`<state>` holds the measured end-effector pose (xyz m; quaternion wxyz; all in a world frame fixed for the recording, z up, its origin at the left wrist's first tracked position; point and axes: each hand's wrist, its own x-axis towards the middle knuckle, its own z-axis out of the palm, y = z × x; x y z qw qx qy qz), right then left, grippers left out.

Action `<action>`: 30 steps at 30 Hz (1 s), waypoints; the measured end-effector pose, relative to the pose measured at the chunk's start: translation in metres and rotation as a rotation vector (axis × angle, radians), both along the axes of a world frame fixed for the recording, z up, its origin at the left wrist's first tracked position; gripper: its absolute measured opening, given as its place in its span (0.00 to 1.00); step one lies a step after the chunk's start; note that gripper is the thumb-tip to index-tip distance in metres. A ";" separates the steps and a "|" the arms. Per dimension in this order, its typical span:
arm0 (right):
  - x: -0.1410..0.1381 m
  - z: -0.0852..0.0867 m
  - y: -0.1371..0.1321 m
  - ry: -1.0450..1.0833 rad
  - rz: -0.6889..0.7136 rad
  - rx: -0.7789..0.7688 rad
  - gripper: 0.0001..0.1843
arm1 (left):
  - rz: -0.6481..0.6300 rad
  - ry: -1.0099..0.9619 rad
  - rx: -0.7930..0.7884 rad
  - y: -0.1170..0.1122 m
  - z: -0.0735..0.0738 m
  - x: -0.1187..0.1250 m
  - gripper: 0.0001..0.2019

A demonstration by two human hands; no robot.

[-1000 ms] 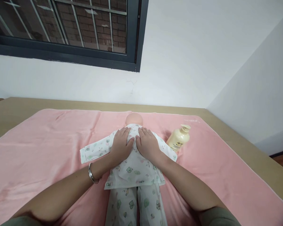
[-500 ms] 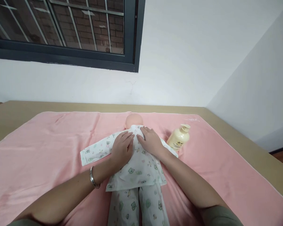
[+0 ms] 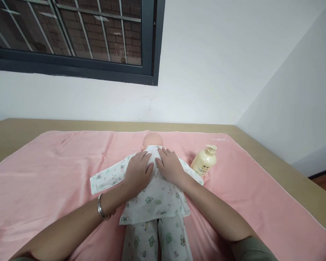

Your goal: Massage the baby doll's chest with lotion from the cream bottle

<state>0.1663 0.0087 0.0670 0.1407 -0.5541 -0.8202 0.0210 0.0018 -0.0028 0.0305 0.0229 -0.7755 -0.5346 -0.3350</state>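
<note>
A baby doll (image 3: 152,140) lies on a pink blanket (image 3: 70,152), its bald head toward the wall and no face showing. It wears a white printed top (image 3: 157,203) and matching trousers (image 3: 143,235), with the sleeves spread to both sides. Flat on the upper left of the top rests my left hand (image 3: 138,172), fingers extended. My right hand (image 3: 171,166) lies open on the upper right of the top, fingers pointing at the doll's head. Neither hand grips anything. Beside the right sleeve, a cream pump bottle (image 3: 205,160) stands tilted in view.
The blanket covers most of a tan table (image 3: 119,126). A white wall (image 3: 201,72) rises behind it, with a dark-framed barred window (image 3: 149,69) at the upper left. Another wall (image 3: 309,119) borders the right side.
My left hand has shifted slightly left and its thumb is spread farther from the fingers. My right hand stays on the doll's top. The whole view has moved slightly.
</note>
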 end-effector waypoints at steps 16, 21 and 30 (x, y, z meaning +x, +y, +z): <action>-0.003 0.003 -0.009 -0.035 0.064 0.082 0.23 | 0.017 -0.010 -0.116 0.015 0.004 -0.005 0.19; 0.000 0.013 -0.012 -0.041 0.035 0.026 0.18 | 0.005 0.050 -0.019 0.005 -0.001 0.000 0.18; 0.001 -0.008 0.007 0.021 -0.021 0.062 0.25 | 0.014 -0.046 -0.056 0.006 0.000 0.001 0.18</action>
